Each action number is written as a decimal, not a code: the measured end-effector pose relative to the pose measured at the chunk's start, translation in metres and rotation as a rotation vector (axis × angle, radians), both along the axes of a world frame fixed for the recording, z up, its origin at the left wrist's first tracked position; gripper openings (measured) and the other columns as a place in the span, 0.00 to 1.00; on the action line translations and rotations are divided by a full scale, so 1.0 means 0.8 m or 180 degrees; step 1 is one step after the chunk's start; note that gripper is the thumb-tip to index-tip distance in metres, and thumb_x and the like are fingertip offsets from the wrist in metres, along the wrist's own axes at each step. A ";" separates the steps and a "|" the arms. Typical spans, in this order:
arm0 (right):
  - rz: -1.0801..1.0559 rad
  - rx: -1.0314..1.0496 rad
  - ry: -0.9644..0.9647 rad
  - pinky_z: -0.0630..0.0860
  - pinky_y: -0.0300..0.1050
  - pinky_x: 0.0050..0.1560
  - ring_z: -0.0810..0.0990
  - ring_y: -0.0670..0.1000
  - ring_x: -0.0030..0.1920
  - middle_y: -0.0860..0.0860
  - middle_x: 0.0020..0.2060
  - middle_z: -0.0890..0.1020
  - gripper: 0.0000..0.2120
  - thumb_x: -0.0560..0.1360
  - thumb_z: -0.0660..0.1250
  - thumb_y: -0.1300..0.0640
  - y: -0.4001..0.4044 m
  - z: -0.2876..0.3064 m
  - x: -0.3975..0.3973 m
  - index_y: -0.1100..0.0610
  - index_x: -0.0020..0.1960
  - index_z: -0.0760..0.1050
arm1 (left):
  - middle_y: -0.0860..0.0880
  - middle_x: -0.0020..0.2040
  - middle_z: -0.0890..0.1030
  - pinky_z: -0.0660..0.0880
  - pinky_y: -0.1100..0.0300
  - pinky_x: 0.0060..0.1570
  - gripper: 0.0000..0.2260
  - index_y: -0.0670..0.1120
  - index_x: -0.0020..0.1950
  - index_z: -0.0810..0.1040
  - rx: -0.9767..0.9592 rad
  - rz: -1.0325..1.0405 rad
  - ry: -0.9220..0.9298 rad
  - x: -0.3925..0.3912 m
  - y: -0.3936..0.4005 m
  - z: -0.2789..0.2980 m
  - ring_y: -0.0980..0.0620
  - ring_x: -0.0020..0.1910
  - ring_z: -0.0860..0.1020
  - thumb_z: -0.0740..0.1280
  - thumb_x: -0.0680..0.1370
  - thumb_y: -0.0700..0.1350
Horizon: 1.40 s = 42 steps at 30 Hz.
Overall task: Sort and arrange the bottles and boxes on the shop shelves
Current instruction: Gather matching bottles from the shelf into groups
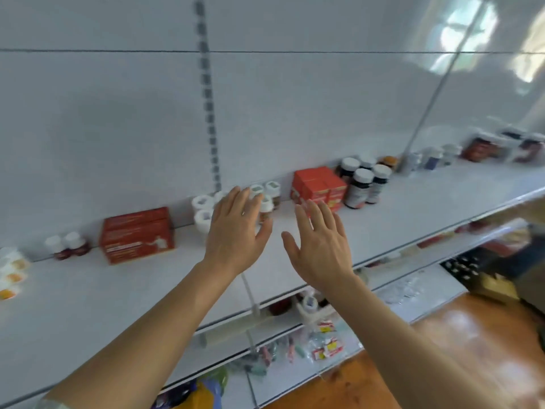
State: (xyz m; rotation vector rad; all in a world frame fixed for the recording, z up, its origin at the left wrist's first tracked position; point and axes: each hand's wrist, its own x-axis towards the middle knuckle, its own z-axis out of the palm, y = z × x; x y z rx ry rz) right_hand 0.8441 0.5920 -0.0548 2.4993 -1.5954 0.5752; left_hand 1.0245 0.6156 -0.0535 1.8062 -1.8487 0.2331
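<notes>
Head view: spread fingers (pixel 236 199) of both hands hover before white-capped bottles (pixel 267 199).

The left hand (pixel 236 231) covers part of the small brown bottles with white caps (pixel 267 202) in the middle of the picture, so their count is not clear. The right hand (pixel 320 246) hides the low corner of the stacked orange boxes (pixel 320 185). The white tubs with orange labels (pixel 11 273) are cut off at the left edge. The dark jars in clear wrap (pixel 501 146) at the far right are too blurred to read. Both arms run off the bottom edge.
</notes>
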 end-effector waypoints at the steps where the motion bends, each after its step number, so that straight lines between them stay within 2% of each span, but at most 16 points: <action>1: -0.0110 0.0029 -0.0018 0.60 0.60 0.73 0.61 0.61 0.75 0.59 0.73 0.68 0.31 0.79 0.51 0.39 -0.006 0.001 -0.026 0.56 0.75 0.64 | 0.43 0.72 0.71 0.64 0.43 0.71 0.25 0.44 0.71 0.71 0.0000 -0.0088 0.0024 -0.028 -0.014 0.003 0.42 0.74 0.65 0.55 0.80 0.57; 4: -0.0451 0.0080 -0.0047 0.60 0.61 0.73 0.60 0.61 0.76 0.59 0.74 0.67 0.32 0.79 0.50 0.39 -0.023 0.006 -0.104 0.56 0.76 0.62 | 0.42 0.72 0.71 0.64 0.42 0.70 0.26 0.44 0.71 0.71 0.0020 -0.0376 -0.0003 -0.109 -0.056 0.010 0.41 0.73 0.66 0.55 0.80 0.58; 12: -0.1216 0.0366 0.0002 0.47 0.56 0.78 0.47 0.57 0.79 0.55 0.79 0.53 0.32 0.81 0.44 0.37 -0.077 0.010 -0.312 0.53 0.80 0.50 | 0.43 0.75 0.67 0.58 0.45 0.74 0.27 0.46 0.75 0.67 0.0223 -0.1065 -0.0107 -0.319 -0.169 0.003 0.43 0.75 0.61 0.53 0.80 0.59; 15: -0.1464 0.0268 0.0027 0.48 0.55 0.78 0.49 0.57 0.79 0.56 0.79 0.56 0.32 0.81 0.46 0.37 -0.109 0.015 -0.389 0.54 0.79 0.52 | 0.43 0.74 0.68 0.57 0.47 0.75 0.27 0.46 0.74 0.67 0.0227 -0.1313 -0.0052 -0.404 -0.217 0.003 0.43 0.75 0.61 0.53 0.80 0.59; 20: -0.1815 0.0257 0.0109 0.47 0.54 0.78 0.50 0.56 0.79 0.54 0.78 0.57 0.32 0.81 0.46 0.37 -0.175 0.032 -0.508 0.53 0.79 0.54 | 0.44 0.73 0.70 0.60 0.47 0.74 0.30 0.46 0.74 0.68 0.0264 -0.1619 -0.0006 -0.530 -0.304 0.015 0.44 0.74 0.64 0.48 0.78 0.61; 24: -0.2025 0.0165 0.0108 0.51 0.55 0.78 0.54 0.57 0.78 0.55 0.77 0.61 0.31 0.81 0.49 0.38 -0.223 0.038 -0.592 0.55 0.78 0.58 | 0.45 0.72 0.71 0.62 0.47 0.72 0.29 0.46 0.73 0.68 0.0289 -0.1785 -0.0013 -0.619 -0.371 0.022 0.45 0.73 0.65 0.48 0.78 0.60; 28: -0.2104 0.0221 0.0025 0.56 0.57 0.77 0.57 0.58 0.77 0.55 0.75 0.64 0.31 0.80 0.49 0.38 -0.265 0.025 -0.672 0.55 0.77 0.60 | 0.45 0.71 0.72 0.64 0.48 0.72 0.27 0.46 0.73 0.69 0.0359 -0.1934 -0.0028 -0.703 -0.418 0.018 0.45 0.72 0.67 0.52 0.79 0.58; 32: -0.2067 0.0274 -0.0049 0.56 0.57 0.76 0.56 0.58 0.78 0.55 0.75 0.64 0.30 0.80 0.49 0.39 -0.316 0.013 -0.750 0.54 0.77 0.59 | 0.46 0.71 0.72 0.63 0.50 0.72 0.24 0.46 0.73 0.69 0.0417 -0.1936 -0.0038 -0.779 -0.472 0.005 0.46 0.71 0.66 0.56 0.80 0.57; 42: -0.1601 0.0240 0.0029 0.58 0.57 0.76 0.58 0.58 0.77 0.55 0.74 0.66 0.28 0.80 0.54 0.41 -0.482 0.016 -0.968 0.55 0.75 0.62 | 0.46 0.69 0.73 0.65 0.51 0.69 0.22 0.45 0.73 0.69 0.0502 -0.1429 0.0225 -0.962 -0.605 -0.005 0.46 0.69 0.68 0.60 0.81 0.53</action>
